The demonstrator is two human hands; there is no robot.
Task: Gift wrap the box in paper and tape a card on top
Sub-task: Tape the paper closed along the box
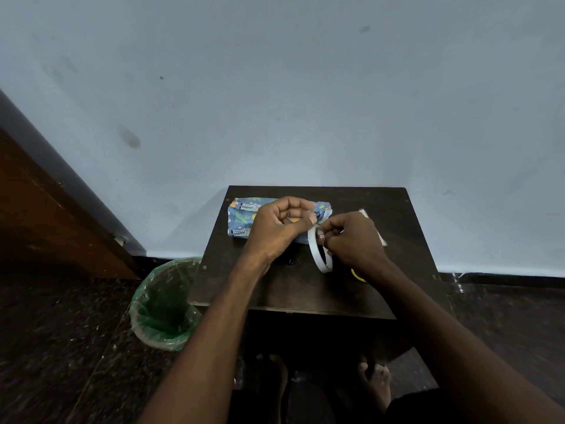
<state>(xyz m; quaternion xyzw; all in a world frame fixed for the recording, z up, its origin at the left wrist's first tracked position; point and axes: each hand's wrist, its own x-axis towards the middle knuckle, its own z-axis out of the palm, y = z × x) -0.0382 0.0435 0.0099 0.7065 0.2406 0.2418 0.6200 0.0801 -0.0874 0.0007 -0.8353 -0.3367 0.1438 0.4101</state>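
Observation:
A box wrapped in blue patterned paper (244,217) lies at the back left of a small dark wooden table (397,215). Above the table my right hand (354,240) grips a white roll of tape (318,252), held upright. My left hand (278,224) is beside it over the box, thumb and fingers pinched at the roll's upper edge; whether a tape end is between them cannot be made out. A pale card (371,220) lies at the back right, mostly hidden behind my right hand.
A bin with a green liner (163,304) stands on the dark floor left of the table. A yellow object (357,275) peeks out under my right wrist. A blue wall is close behind the table. A wooden door (46,209) is at far left. Bare feet show below.

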